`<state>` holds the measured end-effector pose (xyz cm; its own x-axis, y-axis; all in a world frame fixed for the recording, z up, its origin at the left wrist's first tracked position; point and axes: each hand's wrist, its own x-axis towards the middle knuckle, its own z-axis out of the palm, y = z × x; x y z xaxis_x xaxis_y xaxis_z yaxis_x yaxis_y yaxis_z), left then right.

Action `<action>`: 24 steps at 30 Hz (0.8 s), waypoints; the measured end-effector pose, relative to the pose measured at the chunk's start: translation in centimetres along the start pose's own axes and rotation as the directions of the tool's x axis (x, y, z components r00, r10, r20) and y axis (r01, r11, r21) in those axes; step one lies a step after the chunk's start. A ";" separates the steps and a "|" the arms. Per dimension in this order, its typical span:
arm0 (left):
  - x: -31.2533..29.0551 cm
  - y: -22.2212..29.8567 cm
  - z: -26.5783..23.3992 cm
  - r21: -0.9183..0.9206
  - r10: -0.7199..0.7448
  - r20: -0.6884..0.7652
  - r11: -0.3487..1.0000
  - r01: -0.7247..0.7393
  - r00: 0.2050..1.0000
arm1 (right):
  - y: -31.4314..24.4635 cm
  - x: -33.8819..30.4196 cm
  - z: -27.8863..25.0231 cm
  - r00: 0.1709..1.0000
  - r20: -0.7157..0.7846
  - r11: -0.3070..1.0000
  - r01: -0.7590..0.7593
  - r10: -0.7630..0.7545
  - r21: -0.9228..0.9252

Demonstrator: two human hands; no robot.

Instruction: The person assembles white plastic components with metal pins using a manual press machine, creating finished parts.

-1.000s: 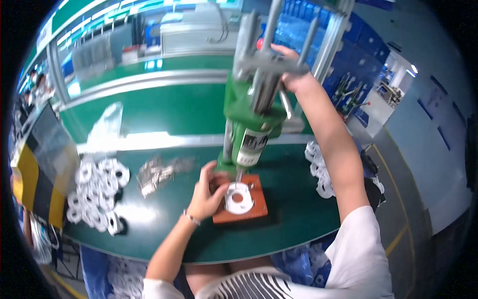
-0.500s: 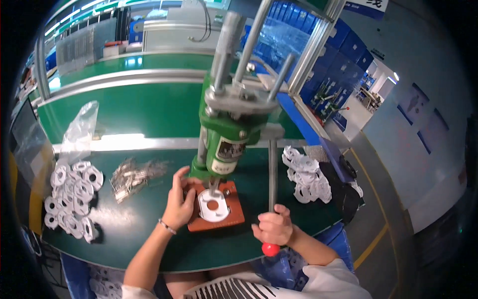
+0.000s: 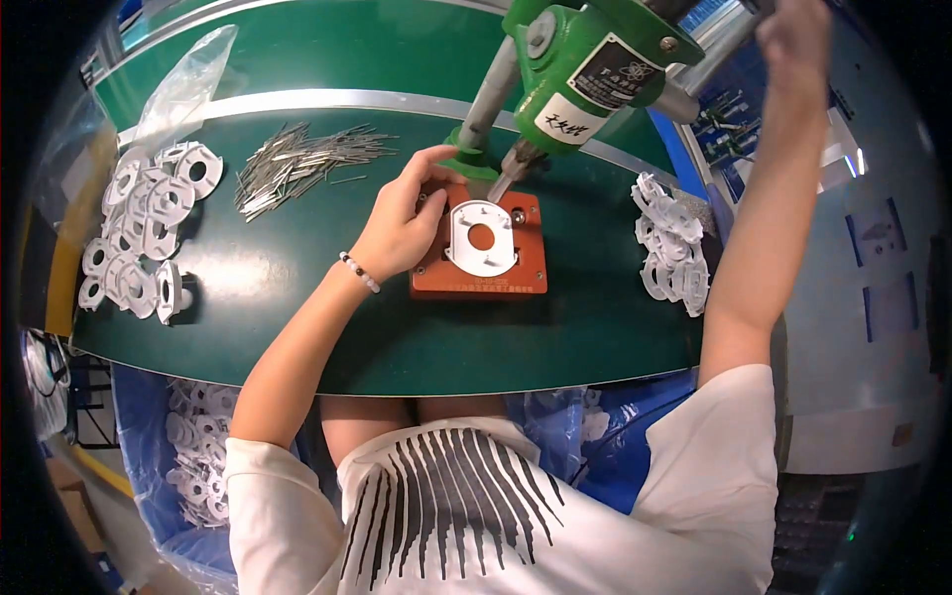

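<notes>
My left hand [image 3: 405, 216] rests at the left back corner of an orange fixture block [image 3: 478, 288], its thumb and forefinger apart. On the block lies a white round plastic part [image 3: 483, 238] with a centre hole. Just behind this part, the narrow tip [image 3: 506, 178] of a green hand press [image 3: 585, 74] points down. My right hand [image 3: 793, 40] is raised at the upper right, smeared by motion, closed around the far end of the press lever [image 3: 729, 45]. The edge of the view hides some of its fingers.
Left on the green table [image 3: 397, 347] are piled white plastic parts [image 3: 159, 203], a clear bag [image 3: 193, 79] and loose thin metal pins [image 3: 297, 164]. More white parts [image 3: 672, 243] lie right. Below the front edge, a blue-lined bin [image 3: 149, 466] holds similar parts.
My right hand has swung the lever from low beside the block to high at the upper right. The view has tilted downward. My left hand stays by the block; the white part remains on it.
</notes>
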<state>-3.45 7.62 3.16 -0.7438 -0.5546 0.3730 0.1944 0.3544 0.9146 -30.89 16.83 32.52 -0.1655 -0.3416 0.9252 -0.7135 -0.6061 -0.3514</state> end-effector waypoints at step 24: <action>-0.4 1.7 -0.7 -0.169 0.091 -0.082 0.980 -0.104 0.992 | 6.6 -30.6 1.8 0.835 0.067 0.820 -0.518 0.547 -0.243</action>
<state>-2.43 7.92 4.66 -0.6679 -0.5799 0.4665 0.3759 0.2781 0.8839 -29.31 22.04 1.66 -0.4830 -0.6644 0.5703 -0.6650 -0.1454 -0.7325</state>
